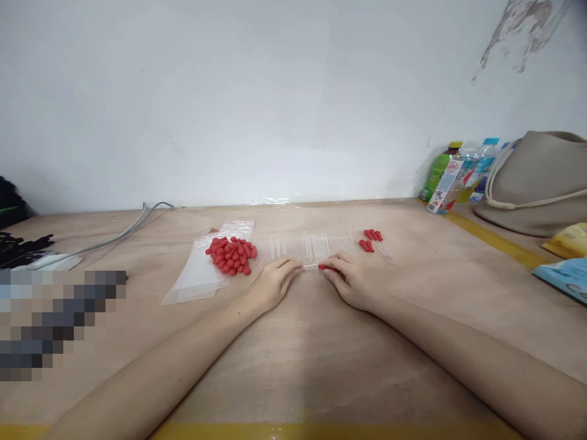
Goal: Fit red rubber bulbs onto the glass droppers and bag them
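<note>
My left hand (278,280) pinches one end of a clear glass dropper tube (310,266). Across from it, my right hand (346,278) grips a red rubber dropper bulb (323,266) at the tube's other end. The bulb and tube meet, but how far the tube goes in is hidden by the fingers. Just beyond both hands lies a row of clear tubes (316,245). A pile of red bulbs (232,255) rests left of the row on clear plastic bags (195,278). To the right are several droppers with red bulbs fitted (372,235).
Drink bottles (443,177) and a beige bag (536,180) stand at the back right. Yellow and blue packets (562,275) lie at the right edge. A grey cable (123,235) runs along the left, near a pixelated dark area. A white wall closes off the back.
</note>
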`<state>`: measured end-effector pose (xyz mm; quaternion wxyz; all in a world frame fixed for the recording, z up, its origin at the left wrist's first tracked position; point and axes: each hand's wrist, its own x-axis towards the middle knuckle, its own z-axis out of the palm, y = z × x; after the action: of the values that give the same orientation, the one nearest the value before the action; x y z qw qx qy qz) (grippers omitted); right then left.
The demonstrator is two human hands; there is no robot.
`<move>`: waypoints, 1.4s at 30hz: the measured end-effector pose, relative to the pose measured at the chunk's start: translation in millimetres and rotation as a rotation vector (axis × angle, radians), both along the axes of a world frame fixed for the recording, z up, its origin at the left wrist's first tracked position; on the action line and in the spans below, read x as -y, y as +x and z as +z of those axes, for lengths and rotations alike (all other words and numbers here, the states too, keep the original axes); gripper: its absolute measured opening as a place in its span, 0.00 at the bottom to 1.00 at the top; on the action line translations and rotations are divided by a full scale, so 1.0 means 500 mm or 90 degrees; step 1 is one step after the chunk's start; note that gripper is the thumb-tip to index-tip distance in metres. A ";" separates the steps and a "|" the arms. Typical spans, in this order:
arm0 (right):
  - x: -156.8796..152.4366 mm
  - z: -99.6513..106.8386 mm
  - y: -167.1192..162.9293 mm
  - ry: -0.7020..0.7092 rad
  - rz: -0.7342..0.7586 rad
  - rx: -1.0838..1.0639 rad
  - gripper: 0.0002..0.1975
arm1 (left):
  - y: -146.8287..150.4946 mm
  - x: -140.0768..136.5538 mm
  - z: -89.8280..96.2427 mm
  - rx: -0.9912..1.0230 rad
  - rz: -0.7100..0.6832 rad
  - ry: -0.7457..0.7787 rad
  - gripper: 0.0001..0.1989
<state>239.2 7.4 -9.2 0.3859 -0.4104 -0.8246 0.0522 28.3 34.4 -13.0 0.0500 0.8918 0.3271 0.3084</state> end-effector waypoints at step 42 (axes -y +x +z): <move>-0.021 -0.016 0.021 0.106 0.002 0.120 0.09 | -0.004 0.007 0.003 0.005 -0.023 0.155 0.11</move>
<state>249.8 17.9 -17.2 0.3390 -0.3788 -0.8594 -0.0548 26.0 31.0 -11.6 -0.0520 0.8959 0.2707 0.3484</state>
